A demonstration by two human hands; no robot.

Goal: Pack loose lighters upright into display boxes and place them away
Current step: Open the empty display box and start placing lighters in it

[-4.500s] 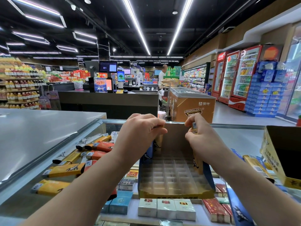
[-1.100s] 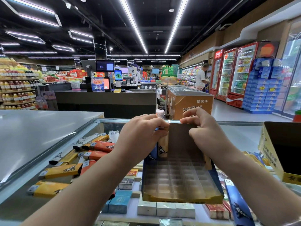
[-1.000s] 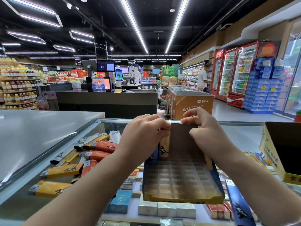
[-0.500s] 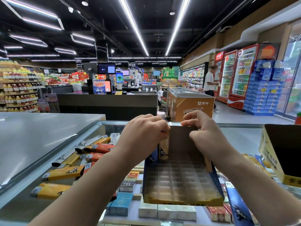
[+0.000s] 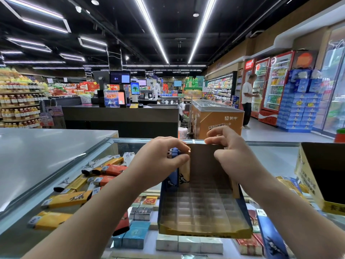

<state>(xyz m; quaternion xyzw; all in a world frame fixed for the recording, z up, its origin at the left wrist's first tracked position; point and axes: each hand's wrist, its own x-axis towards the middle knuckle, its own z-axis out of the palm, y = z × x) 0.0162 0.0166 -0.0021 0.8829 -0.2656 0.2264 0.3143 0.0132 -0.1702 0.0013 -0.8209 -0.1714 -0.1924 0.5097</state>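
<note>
Box: display box (image 5: 203, 212) is sitting on the glass counter (image 5: 270, 157) right under both hands, its gridded tray mostly bare and its tall back flap standing up between the two hands.
Left hand: left hand (image 5: 158, 161) is curling its fingers and thumb round the tops of upright lighters (image 5: 179, 174) at the box's back left corner, pinching them.
Upright lighters: a blue one and a tan one are standing in the back row, just below the left hand's fingertips and touching the back flap.
Right hand: right hand (image 5: 231, 154) is gripping the flap's top edge, fingers hooking over the far side and thumb pressing on the near face.
Loose lighters: yellow, orange and white loose lighters (image 5: 78, 186) are lying flat on the counter to the outer side of the left forearm, well apart from the box.
Second box: another yellow box (image 5: 321, 176) is standing tilted beyond the right forearm, near the edge of view.
Blue lighter: a long blue lighter (image 5: 270, 238) is lying beside the box's near right corner, below the right forearm.
Packs: cigarette packs (image 5: 188, 243) are showing under the glass, nearer the person than both hands.
</note>
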